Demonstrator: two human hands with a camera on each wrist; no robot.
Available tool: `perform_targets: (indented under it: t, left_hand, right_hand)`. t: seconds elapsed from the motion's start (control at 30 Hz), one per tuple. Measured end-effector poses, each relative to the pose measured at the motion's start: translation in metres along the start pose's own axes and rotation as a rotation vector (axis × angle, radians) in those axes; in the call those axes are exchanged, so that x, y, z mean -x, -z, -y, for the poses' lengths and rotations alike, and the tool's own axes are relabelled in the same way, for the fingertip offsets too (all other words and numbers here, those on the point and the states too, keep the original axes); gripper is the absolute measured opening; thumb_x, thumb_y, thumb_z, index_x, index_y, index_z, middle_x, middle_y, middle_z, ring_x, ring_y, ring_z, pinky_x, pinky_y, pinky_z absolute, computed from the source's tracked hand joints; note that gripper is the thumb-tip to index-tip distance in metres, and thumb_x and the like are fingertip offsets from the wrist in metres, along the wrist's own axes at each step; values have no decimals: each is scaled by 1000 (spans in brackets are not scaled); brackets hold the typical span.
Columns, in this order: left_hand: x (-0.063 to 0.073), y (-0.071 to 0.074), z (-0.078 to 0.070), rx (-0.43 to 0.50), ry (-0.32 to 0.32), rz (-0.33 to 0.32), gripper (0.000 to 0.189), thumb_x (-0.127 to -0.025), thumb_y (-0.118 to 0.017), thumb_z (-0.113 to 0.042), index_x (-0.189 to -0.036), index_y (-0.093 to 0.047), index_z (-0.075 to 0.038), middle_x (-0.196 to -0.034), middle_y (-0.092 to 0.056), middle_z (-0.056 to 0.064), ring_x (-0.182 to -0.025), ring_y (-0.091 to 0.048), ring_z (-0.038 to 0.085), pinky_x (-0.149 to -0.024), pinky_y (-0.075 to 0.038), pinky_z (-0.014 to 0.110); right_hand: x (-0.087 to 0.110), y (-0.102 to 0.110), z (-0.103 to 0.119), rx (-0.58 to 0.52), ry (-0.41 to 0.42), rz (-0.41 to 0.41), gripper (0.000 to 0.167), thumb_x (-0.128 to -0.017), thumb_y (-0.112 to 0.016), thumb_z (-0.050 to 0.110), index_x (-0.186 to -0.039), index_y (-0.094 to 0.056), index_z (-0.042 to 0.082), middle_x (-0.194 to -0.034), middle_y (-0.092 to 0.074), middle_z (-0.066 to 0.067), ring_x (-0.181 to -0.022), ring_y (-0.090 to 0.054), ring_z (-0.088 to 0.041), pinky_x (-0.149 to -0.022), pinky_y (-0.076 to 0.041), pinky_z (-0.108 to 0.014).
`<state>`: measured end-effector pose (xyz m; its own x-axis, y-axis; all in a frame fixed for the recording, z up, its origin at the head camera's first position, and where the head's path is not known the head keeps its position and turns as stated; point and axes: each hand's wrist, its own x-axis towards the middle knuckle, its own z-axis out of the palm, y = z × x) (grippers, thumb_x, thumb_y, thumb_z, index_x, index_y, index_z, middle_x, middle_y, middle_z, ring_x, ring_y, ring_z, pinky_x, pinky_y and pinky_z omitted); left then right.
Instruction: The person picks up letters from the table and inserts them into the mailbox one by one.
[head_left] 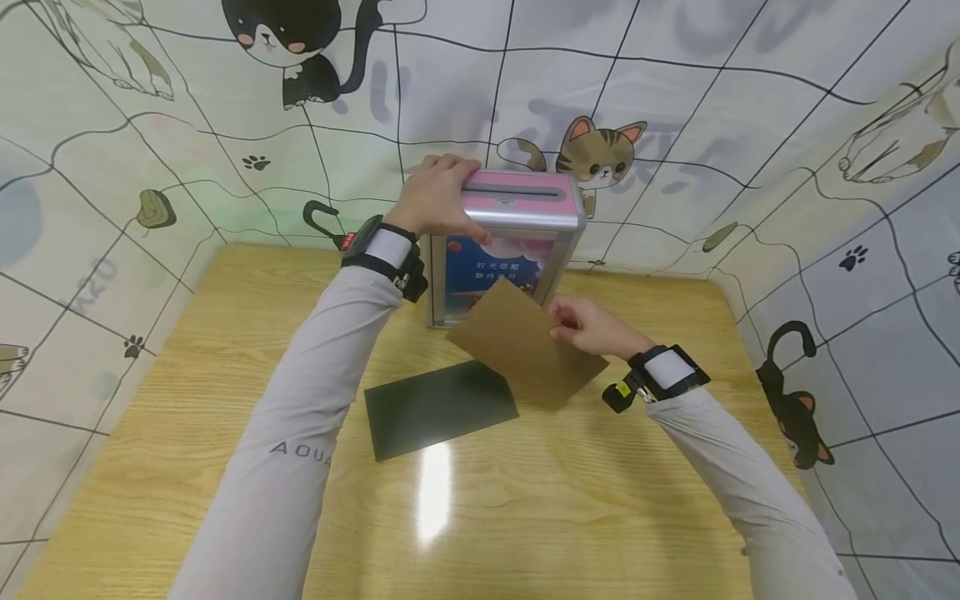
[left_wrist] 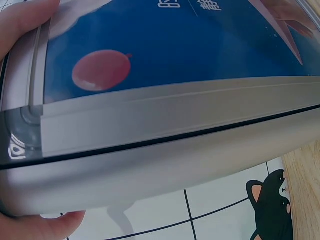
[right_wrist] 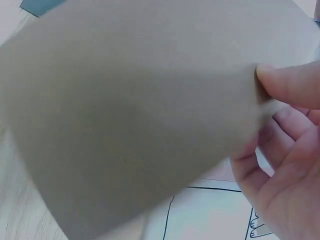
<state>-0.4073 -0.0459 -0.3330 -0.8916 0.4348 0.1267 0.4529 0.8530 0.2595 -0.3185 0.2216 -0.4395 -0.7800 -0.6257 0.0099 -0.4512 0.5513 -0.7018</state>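
Observation:
A pink letter box with silver edges, a slot in its top and a blue picture front stands upright at the back of the table. My left hand grips its upper left corner, with fingers over the top and the thumb at the front. In the left wrist view, fingers show on both sides of the box's silver edge. My right hand pinches a flat brown paper piece by its edge, tilted before the box. The thumb lies on its face in the right wrist view. A dark green rectangular card lies on the table, partly overlapped by the brown paper.
The wooden table reaches back to a wall covering printed with cats and grid lines. This covering also rises along the left and right sides. The box stands close to the back edge.

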Motion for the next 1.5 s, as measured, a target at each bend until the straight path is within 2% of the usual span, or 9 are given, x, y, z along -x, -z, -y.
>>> perform_targets:
  t: [0.1,0.2,0.33,0.53,0.63,0.9,1.2,1.37,1.5]
  left_hand:
    - [0,0,0,-3,3,-1,107,-54,-74,-57,-141,-30,-15,-141,-33,8,-127,-27,29,-102,-29,41]
    - [0,0,-1,-5,3,-1,106,-54,-73,-58,-141,-30,-15,-141,-33,8,-128,-27,29,-102,-29,41]
    - [0,0,-1,-4,2,3,107,-54,-73,-58,-141,-30,-15,-142,-33,9,-128,-26,29,-102,-29,41]
    - [0,0,0,-9,6,9,108,-53,-73,-59,-142,-29,-15,-142,-33,9,-129,-26,29,-103,-28,41]
    - [1,0,0,-10,6,9,108,-54,-73,-59,-142,-29,-15,-142,-33,9,-129,-26,29,-104,-28,41]
    - [0,0,0,-9,3,5,107,-53,-73,-58,-141,-30,-15,-141,-34,9,-128,-27,29,-102,-29,41]
    - [0,0,0,-10,1,3,108,-53,-74,-58,-141,-30,-14,-141,-34,9,-128,-27,29,-102,-29,41]
    - [1,1,-1,-16,7,9,109,-53,-74,-59,-142,-29,-15,-142,-33,9,-129,-26,29,-103,-28,42]
    - [1,1,-1,-22,13,12,110,-53,-74,-60,-142,-28,-15,-143,-32,8,-130,-25,29,-103,-28,42]
  right_hand:
    - [1,2,1,-28,7,-13,19,-80,-59,-8,-79,-43,1,-60,-39,2,-53,-39,-9,-49,-33,-21]
    - [1,3,3,-53,3,-31,20,-80,-59,-9,-78,-41,0,-63,-46,-2,-57,-48,-12,-51,-38,-22]
    - [3,5,7,-64,-13,-50,15,-81,-57,-10,-92,-48,-6,-80,-59,-13,-77,-61,-24,-62,-47,-24]
    - [5,9,11,-113,-33,-67,29,-80,-54,-15,-108,-48,-11,-98,-56,-24,-89,-58,-33,-68,-50,-25]
    - [5,9,11,-144,-21,-69,33,-79,-53,-17,-111,-45,-11,-101,-54,-25,-89,-57,-32,-68,-50,-25]
    - [4,12,14,-112,-15,-83,27,-79,-55,-16,-104,-48,-10,-92,-57,-22,-76,-55,-23,-60,-48,-26]
    - [-2,29,24,-151,35,-103,39,-76,-54,-20,-113,-42,-11,-103,-54,-27,-84,-57,-30,-66,-51,-24]
    - [-5,42,33,-106,9,-102,44,-78,-54,-17,-118,-39,-9,-108,-53,-26,-85,-56,-31,-66,-51,-23]
    - [-7,53,40,-47,10,-110,42,-78,-56,-15,-117,-41,-7,-102,-54,-23,-76,-56,-28,-62,-51,-22]
